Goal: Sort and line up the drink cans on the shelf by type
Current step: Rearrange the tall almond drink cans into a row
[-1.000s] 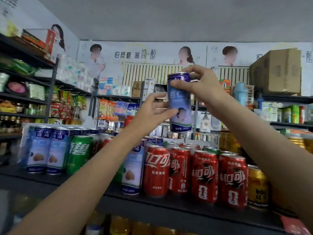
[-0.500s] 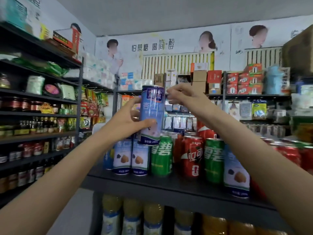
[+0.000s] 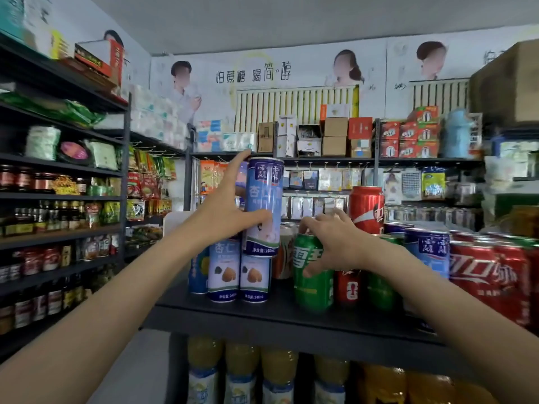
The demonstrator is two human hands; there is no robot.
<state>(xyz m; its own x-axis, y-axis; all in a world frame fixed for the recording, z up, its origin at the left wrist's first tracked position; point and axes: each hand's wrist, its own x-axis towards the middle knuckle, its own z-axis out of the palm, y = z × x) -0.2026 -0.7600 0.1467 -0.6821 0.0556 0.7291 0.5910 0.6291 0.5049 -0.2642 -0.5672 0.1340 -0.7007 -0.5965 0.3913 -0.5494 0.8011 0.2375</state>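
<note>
My left hand [image 3: 226, 211] grips a tall blue-and-white almond drink can [image 3: 264, 199], which stands on top of two matching blue cans [image 3: 237, 275] at the left end of the dark shelf [image 3: 262, 316]. My right hand [image 3: 329, 243] curls round the top of a green soda can [image 3: 310, 282] standing just right of them. Red cola cans [image 3: 490, 275] fill the right side, one red can [image 3: 366, 208] stands raised behind, and another blue almond can [image 3: 427, 252] sits among them.
Bottles of yellow drink [image 3: 242, 371] fill the shelf below. A black rack of jars and sauce bottles [image 3: 55, 225] lines the left wall. Boxes and packets [image 3: 335, 138] crowd the far shelves, and a big cardboard box [image 3: 507, 83] sits top right.
My left hand took over the blue can alone and set it down onto the two blue cans. My right hand let go of its top and dropped onto the green can.
</note>
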